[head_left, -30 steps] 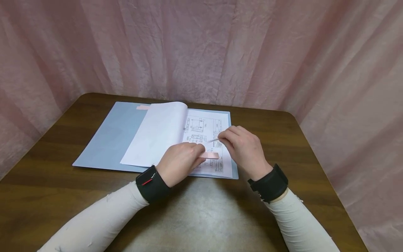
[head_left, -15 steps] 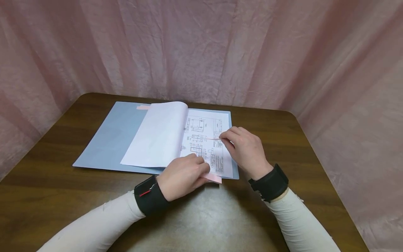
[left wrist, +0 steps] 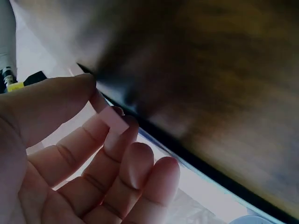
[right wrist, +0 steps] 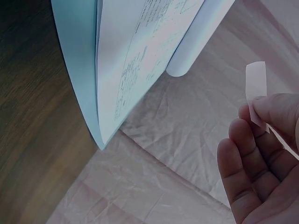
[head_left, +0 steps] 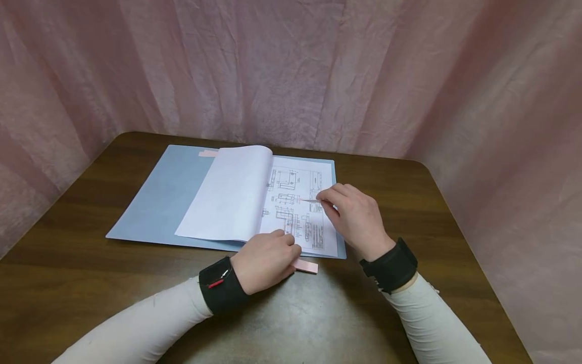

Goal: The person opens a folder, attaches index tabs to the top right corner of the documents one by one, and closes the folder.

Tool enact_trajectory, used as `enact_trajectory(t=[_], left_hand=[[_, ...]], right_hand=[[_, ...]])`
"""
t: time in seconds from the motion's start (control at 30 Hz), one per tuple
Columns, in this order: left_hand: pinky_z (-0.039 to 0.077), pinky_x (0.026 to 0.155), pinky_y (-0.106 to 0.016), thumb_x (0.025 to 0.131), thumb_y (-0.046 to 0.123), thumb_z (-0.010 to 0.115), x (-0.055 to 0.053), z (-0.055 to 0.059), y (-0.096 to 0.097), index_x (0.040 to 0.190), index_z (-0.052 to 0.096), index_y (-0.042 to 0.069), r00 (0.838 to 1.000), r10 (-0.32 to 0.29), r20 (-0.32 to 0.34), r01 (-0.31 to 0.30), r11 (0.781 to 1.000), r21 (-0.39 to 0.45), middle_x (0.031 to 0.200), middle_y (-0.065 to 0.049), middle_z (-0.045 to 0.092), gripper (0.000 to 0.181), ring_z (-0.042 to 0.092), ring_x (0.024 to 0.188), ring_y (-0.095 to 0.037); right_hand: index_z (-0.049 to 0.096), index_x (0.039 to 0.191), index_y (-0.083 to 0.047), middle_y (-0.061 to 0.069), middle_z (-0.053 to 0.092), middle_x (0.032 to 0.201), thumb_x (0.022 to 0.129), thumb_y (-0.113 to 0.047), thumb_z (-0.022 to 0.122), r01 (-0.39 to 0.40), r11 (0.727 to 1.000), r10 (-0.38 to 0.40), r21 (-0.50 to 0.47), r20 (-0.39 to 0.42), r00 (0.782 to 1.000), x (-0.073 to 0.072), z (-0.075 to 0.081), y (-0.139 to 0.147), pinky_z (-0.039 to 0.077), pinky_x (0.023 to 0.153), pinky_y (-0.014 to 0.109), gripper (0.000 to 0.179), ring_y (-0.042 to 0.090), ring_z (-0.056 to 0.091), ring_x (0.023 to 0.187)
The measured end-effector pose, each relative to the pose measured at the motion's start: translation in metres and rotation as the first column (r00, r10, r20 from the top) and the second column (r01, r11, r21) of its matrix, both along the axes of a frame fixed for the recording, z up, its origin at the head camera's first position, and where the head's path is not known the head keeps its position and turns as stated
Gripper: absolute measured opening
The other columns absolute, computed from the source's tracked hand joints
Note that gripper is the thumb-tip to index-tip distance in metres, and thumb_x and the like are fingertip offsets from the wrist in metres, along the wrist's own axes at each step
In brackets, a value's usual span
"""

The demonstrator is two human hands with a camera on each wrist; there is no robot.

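Observation:
My right hand (head_left: 352,217) pinches a single pink sticky strip (right wrist: 256,84) between thumb and forefinger, above the right part of a printed drawing sheet (head_left: 297,174). Near the folder's front edge, my left hand (head_left: 265,260) holds a small pad of pink sticky strips (head_left: 306,266) between thumb and fingers. The left wrist view shows the end of that pad (left wrist: 113,120) poking out past the fingertips. Both the sheet and a turned-over page (head_left: 227,197) lie in an open light-blue folder (head_left: 147,202). Part of the sheet's front edge is hidden by the left hand.
Pink strips (head_left: 208,153) stick out at the top of the turned page. The folder lies on a dark wooden table (head_left: 400,197) with rounded far corners. Pink curtains (head_left: 291,76) hang behind and on both sides.
My left hand has come down toward me with the pad, from over the sheet to the folder's front edge. My right hand has barely moved; its strip has turned slightly.

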State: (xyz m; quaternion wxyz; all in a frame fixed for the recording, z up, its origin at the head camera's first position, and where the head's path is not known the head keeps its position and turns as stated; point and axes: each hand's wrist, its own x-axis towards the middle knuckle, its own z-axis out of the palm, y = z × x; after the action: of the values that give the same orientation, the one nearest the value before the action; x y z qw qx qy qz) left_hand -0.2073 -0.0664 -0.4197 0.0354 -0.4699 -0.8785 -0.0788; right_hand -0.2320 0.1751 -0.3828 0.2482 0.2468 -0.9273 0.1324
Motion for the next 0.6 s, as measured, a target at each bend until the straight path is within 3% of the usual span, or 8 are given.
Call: enact_trajectory(t=[0.33,0.47,0.6], left_hand=[[0.051,0.066,-0.029,0.095,0.028,0.090,0.000,0.000,0.002,0.108,0.083,0.013,1.000,-0.004,-0.005,0.004,1.000,-0.018,0.089,-0.001,0.071,0.020,0.059,0.076,-0.016],[0.054,0.067,-0.030,0.094,0.030,0.091,-0.003,0.008,-0.002,0.109,0.082,0.014,1.000,-0.006,-0.003,0.006,1.000,0.001,0.090,-0.001,0.070,0.024,0.060,0.077,-0.017],[0.058,0.072,-0.032,0.095,0.032,0.090,-0.014,0.019,-0.006,0.112,0.082,0.012,0.999,0.033,-0.027,-0.033,0.999,0.015,0.094,-0.003,0.073,0.028,0.064,0.079,-0.019]], right_hand=[[0.083,0.121,-0.013,0.003,0.079,0.104,0.094,-0.006,0.089,0.019,1.000,-0.019,0.014,0.034,0.999,0.000,0.000,-0.001,0.050,0.063,0.032,0.028,0.020,0.062,0.083],[0.081,0.131,-0.012,0.003,0.077,0.101,0.094,-0.006,0.088,0.030,0.999,-0.032,0.028,0.046,0.998,0.000,0.000,-0.001,0.048,0.061,0.032,0.037,0.019,0.058,0.081],[0.080,0.134,-0.012,0.004,0.075,0.100,0.097,-0.008,0.086,0.039,0.998,-0.041,0.042,0.056,0.998,-0.001,0.000,-0.001,0.048,0.062,0.032,0.038,0.020,0.058,0.082]])
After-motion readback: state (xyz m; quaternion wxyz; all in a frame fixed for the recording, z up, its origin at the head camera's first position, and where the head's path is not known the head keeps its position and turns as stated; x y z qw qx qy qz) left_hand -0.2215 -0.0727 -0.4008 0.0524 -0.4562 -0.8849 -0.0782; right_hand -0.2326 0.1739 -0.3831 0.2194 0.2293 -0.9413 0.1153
